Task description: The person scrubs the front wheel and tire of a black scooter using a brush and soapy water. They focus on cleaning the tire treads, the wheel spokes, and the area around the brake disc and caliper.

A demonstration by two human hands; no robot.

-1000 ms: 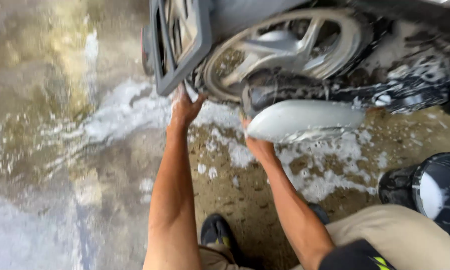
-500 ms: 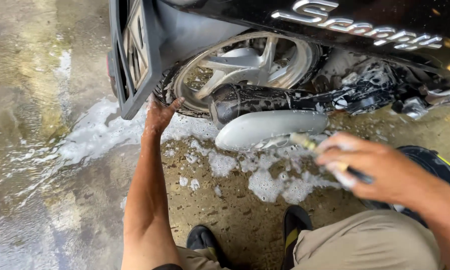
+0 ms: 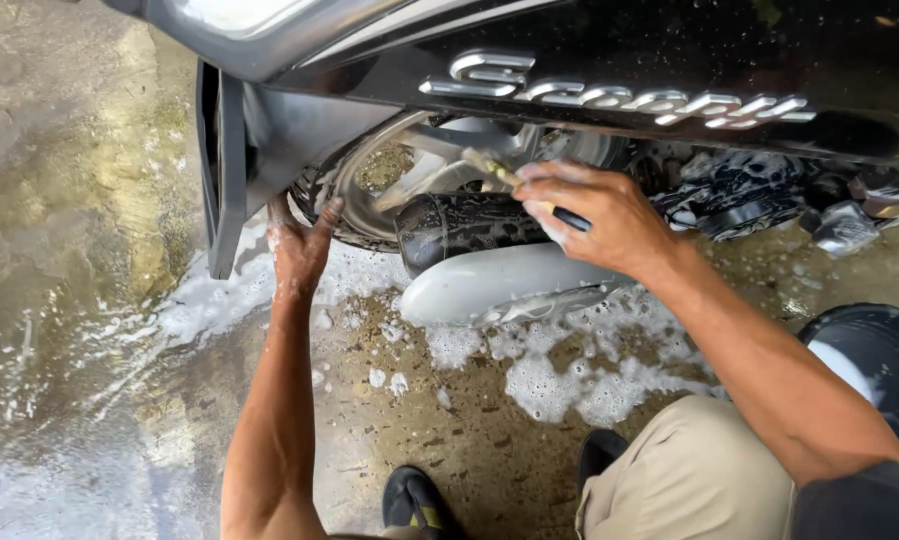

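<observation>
Black scooter's rear wheel (image 3: 410,185) lies ahead of both hands. Left hand (image 3: 298,250) spread, pressed on the tyre; right hand (image 3: 595,215), nearer the rim, grips a brush (image 3: 495,168) angled up-left toward the spokes.

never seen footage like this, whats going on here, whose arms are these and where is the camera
The camera sits on a person's head and looks down, so the two bare arms reaching forward are that person's own. They are crouched by the rear of a black scooter on a wet concrete floor patched with white soap foam.

The left hand rests on the rear tyre, just behind the mudflap. The right hand grips a small brush with a dark handle, its bristle end pointed into the silver wheel, above the exhaust muffler.

At the bottom you see the person's tan trousers and dark shoes. A dark bucket stands at the right edge.
</observation>
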